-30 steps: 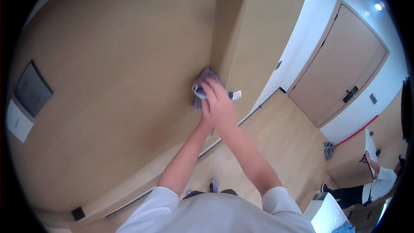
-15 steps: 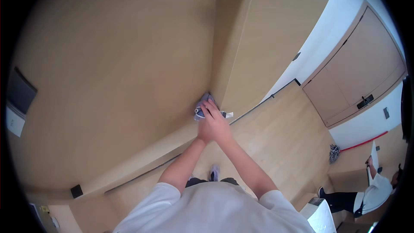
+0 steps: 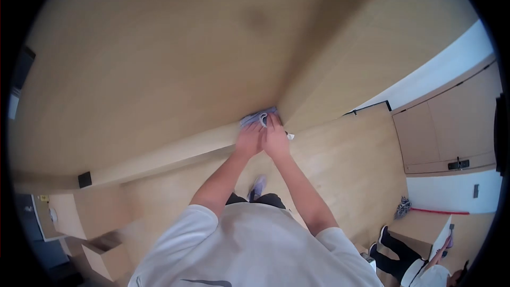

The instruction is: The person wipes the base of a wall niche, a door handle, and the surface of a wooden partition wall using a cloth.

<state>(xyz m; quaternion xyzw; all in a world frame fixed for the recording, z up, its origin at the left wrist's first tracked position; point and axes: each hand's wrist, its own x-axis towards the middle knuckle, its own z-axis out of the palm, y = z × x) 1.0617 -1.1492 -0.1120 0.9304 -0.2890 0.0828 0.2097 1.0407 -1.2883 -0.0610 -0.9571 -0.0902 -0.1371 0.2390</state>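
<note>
A bluish-purple cloth (image 3: 251,119) is pressed against the wood-toned wall, low down by the inner corner. Side by side on it are my left hand (image 3: 250,138) and my right hand (image 3: 276,137). The fingers of my right hand are bent over a bunched part of the cloth with a white edge. My left hand holds the cloth's lower left part, its fingertips partly hidden. A small white tag (image 3: 290,136) sticks out to the right of my right hand.
At the right are a door (image 3: 451,122) and a mop head (image 3: 403,208) with a red handle. Another person (image 3: 401,258) stands at the lower right, a hand on a pale panel. An open drawer (image 3: 109,258) is at the lower left. A black square (image 3: 85,179) sits low on the wall.
The view has swung, and the door now appears lower and further right. My hands have moved down the wall with the cloth. My left hand now lies beside my right instead of partly behind it.
</note>
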